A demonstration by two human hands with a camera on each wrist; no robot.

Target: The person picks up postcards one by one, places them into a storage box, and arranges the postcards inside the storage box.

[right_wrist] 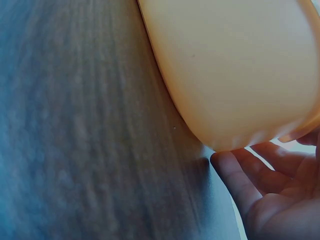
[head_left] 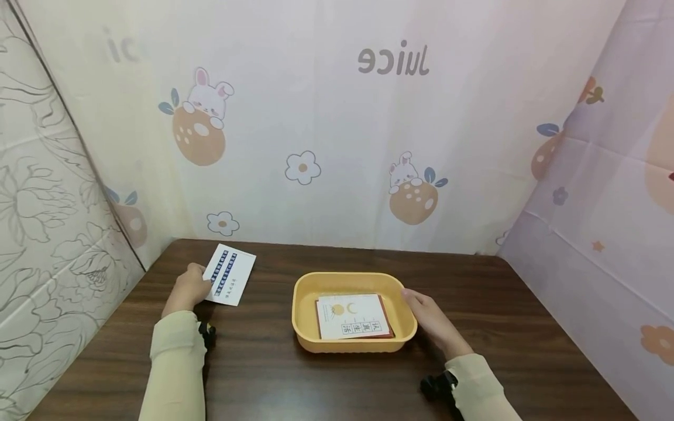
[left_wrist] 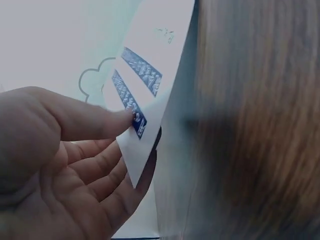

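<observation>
At the table's left, my left hand [head_left: 188,287] pinches the lower left edge of a white card [head_left: 239,278] with blue printed strips. The left wrist view shows the thumb on the card's printed face [left_wrist: 145,22] and the fingers behind it, the card tilted up. My right hand [head_left: 433,318] holds the right end of a yellow plastic basket [head_left: 347,346], thumb at the rim. In the right wrist view its fingertips [right_wrist: 225,162] touch the outer wall of the basket [right_wrist: 240,75]. Inside the basket lies a small stack of cards [head_left: 350,318], a white one with a yellow drawing on top.
The basket stands on a dark brown wooden table [head_left: 274,380]. A printed curtain [head_left: 316,117] with rabbits and fruit hangs behind the far edge and along the right side. At the left hangs a white flower-patterned cloth [head_left: 52,234].
</observation>
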